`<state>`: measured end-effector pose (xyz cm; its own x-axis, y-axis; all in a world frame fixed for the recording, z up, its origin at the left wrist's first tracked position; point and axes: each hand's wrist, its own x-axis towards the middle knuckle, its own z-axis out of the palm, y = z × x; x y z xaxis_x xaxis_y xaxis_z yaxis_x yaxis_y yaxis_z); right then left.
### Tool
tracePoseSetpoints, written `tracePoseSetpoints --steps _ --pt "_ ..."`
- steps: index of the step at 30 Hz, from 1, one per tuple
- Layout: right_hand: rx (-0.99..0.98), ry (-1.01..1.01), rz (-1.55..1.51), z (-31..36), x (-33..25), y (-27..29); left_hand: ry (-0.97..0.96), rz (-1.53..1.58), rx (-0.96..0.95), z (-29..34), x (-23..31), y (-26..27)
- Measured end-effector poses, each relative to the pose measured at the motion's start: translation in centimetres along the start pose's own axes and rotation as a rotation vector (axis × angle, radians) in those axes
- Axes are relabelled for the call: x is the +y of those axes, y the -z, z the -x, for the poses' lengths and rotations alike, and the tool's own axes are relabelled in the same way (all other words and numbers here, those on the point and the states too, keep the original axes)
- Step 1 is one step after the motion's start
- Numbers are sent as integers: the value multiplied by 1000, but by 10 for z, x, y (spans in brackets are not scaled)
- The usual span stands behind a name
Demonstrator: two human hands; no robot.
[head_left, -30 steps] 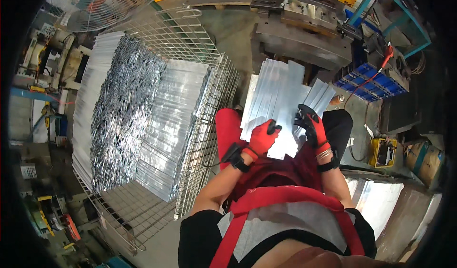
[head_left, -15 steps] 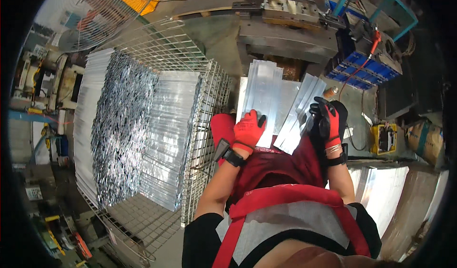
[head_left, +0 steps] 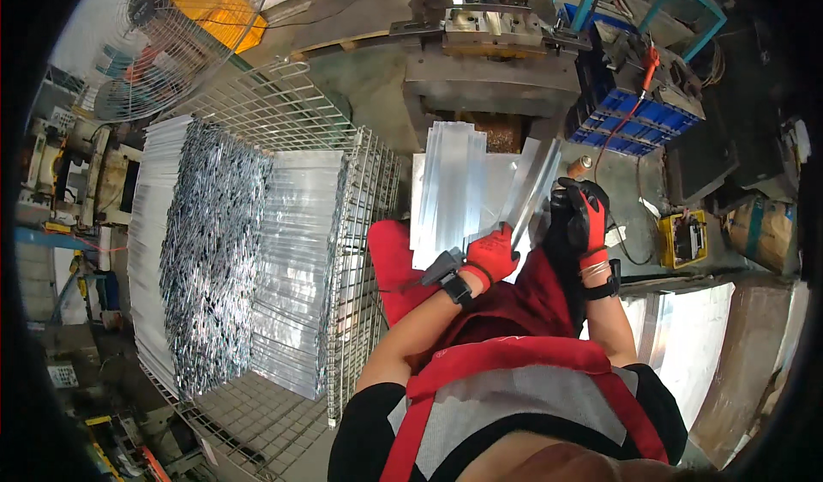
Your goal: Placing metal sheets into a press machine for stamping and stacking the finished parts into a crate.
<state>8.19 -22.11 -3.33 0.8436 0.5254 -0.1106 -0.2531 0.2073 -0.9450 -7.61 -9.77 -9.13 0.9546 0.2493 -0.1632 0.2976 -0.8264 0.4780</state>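
Note:
My left hand [head_left: 495, 255], in a red glove with dark fingertips, is closed on the near end of a long silvery metal profile [head_left: 533, 186]. The profile is tilted on its long side. At its right edge is my right hand [head_left: 589, 215], in a red and black glove, with curled fingers that seem to grip that edge; the fingertips are partly hidden. Left of the profile, a small stack of similar metal profiles [head_left: 453, 178] lies on a pale metal sheet [head_left: 422, 199] in front of my knees.
A wire cage [head_left: 369, 225] on my left holds many stacked profiles [head_left: 296, 268]. Ahead stands a heavy press [head_left: 489, 75]. To the right are a blue crate [head_left: 613, 122], a can [head_left: 580, 167] and a yellow box [head_left: 683, 238]. A large fan [head_left: 163, 36] stands far left.
My left hand has moved right from the stack to the near end of the separate profile. That profile has turned from lying flatter to a steeper tilt. The whole view has shifted slightly.

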Motion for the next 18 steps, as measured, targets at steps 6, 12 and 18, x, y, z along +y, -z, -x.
tracePoseSetpoints --steps 6,12,18 --pt "-53 207 380 -8 12 -9 134 643 194 15 -9 44" --pt "-4 174 64 -67 20 -41 309 1620 202 -1 -18 60" --pt "-146 -130 70 -76 26 -62 285 1560 196 -22 -36 41"
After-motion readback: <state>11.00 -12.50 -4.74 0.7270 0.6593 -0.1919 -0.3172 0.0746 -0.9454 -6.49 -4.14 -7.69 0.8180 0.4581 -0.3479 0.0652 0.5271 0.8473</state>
